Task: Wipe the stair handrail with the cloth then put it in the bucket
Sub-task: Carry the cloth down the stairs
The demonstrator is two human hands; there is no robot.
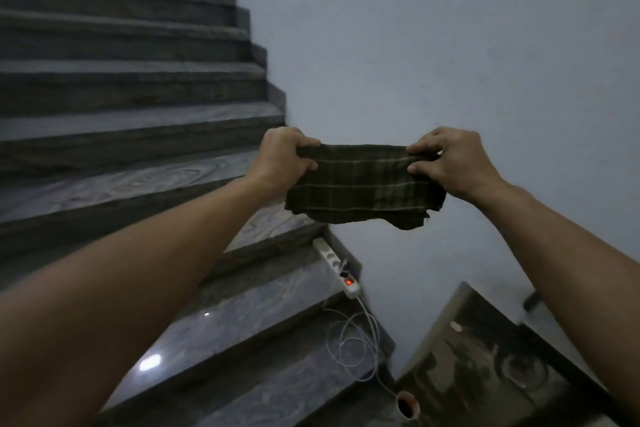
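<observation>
- You hold the cloth out in front of you, in the air above the lower steps and before the pale wall; it is a dark green piece with thin light stripes crossing in a check.
- The cloth is stretched sideways between your two hands, its top edge pulled fairly straight, its lower edge hanging loose and uneven, with a ragged corner low on the right.
- Your left hand is closed around the cloth's left end, fingers curled over the top edge and the fabric bunched inside the fist.
- Your right hand pinches the right end, thumb and fingertips pressed onto the gathered fabric, the back of the hand toward you.
- Both your forearms reach forward from the bottom corners of the view, bare to the edge of the frame.
- Behind and to the left of the cloth the grey stone stairs climb away, curving along the wall.
- Below the cloth, at the wall end of one step, lies a white power strip with a red light lit.
- A thin white cable runs from it and lies in loose loops on the steps beneath.
- At lower right a dark glossy surface with a pale edge sits beside the wall.
</observation>
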